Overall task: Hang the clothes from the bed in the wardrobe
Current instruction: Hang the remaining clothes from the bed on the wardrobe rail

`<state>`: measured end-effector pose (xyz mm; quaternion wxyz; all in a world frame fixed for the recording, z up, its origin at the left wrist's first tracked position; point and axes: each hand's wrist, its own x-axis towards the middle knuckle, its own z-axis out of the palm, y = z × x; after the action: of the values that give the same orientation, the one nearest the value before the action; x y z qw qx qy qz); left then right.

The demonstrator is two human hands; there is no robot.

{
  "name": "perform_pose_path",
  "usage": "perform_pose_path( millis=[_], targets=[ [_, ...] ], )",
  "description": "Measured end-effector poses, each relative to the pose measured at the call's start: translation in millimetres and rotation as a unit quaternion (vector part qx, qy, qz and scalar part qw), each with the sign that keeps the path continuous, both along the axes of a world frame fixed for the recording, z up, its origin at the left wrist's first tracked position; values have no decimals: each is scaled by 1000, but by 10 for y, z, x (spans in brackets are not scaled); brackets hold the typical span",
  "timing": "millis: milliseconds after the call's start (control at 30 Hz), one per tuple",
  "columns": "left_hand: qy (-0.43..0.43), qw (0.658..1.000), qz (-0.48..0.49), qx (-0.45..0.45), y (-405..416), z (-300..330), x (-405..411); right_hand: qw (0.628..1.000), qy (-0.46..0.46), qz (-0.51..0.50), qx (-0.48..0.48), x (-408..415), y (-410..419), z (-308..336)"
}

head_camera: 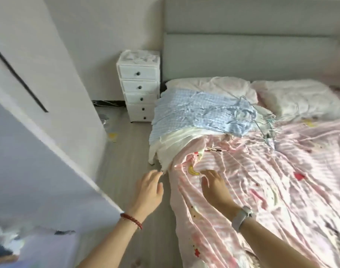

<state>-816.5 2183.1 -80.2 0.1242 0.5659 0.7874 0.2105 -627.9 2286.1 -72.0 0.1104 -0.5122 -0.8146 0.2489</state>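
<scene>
A blue-and-white checked garment point(194, 111) lies spread over the bed's left side, on top of a white garment point(171, 146) that hangs over the bed edge. Thin hanger wires point(267, 124) show at the pile's right end. My left hand point(148, 192) hovers open over the floor just left of the bed, fingertips close to the white garment's hem. My right hand point(215, 187) is open above the pink striped duvet point(271, 180), below the pile. Neither hand holds anything. The wardrobe door point(29, 161) stands at the left.
A white drawer tower point(139, 86) stands between the wall and the grey headboard point(252, 55). Two pale pillows point(300, 99) lie at the head of the bed. A narrow strip of wood floor point(130, 151) runs between bed and wall, with small items on it.
</scene>
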Motion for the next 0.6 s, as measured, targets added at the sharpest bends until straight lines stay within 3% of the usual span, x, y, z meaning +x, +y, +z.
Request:
perform_pose_path(
  millis=[333,600],
  targets=[
    [-28,988,-141,-50,2185,-210,22,976,23,-212,-52,378,1288,-298],
    [-19,982,-167,-85,3561,-467,-281,942,56,-320,-86,320,2564,-523]
  ],
)
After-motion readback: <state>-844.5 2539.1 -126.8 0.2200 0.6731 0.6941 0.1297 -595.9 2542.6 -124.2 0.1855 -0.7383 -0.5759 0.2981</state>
